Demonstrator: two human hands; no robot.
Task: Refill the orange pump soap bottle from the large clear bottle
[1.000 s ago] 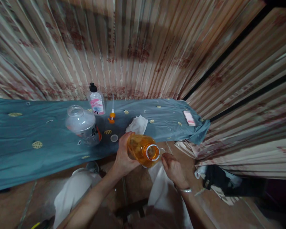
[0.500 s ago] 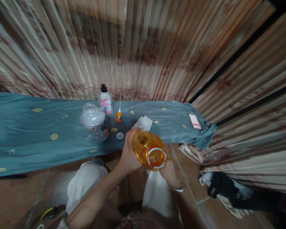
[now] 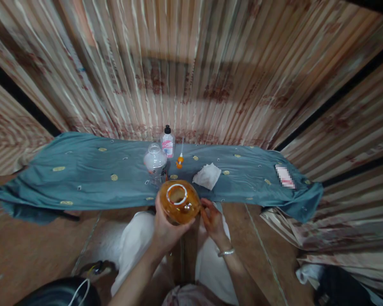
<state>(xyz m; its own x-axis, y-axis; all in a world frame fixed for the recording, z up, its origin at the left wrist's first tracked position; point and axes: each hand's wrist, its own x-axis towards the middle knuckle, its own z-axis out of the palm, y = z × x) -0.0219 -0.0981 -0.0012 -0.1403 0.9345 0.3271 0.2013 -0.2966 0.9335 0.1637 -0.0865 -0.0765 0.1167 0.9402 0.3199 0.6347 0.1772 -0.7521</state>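
Observation:
My left hand [image 3: 167, 227] grips a see-through amber bottle [image 3: 180, 214] around its left and lower side. Its round open mouth, with a pale rim, tips up towards me. At the bottle's right side the fingers of my right hand [image 3: 213, 221] are bent and pinch at its edge; a silver bangle is on that wrist. Beyond the bottle lies an orange pump head [image 3: 179, 162] with a thin clear tube. A large clear plastic bottle [image 3: 155, 160] without a cap stands at the left, its lower part hidden behind the amber bottle.
A crumpled white cloth or tissue [image 3: 208, 176] lies on the green sheet-covered bench [image 3: 92, 187]. A black-capped bottle with a pink label [image 3: 167, 144] stands at the back. A blurred-out pink and white item [image 3: 285, 176] lies far right. Pleated curtains hang behind.
My view has swung left. The amber bottle's mouth, tipped low and towards me before, now points more upward. My right hand has come from underneath to its right side. The small round lid is now hidden.

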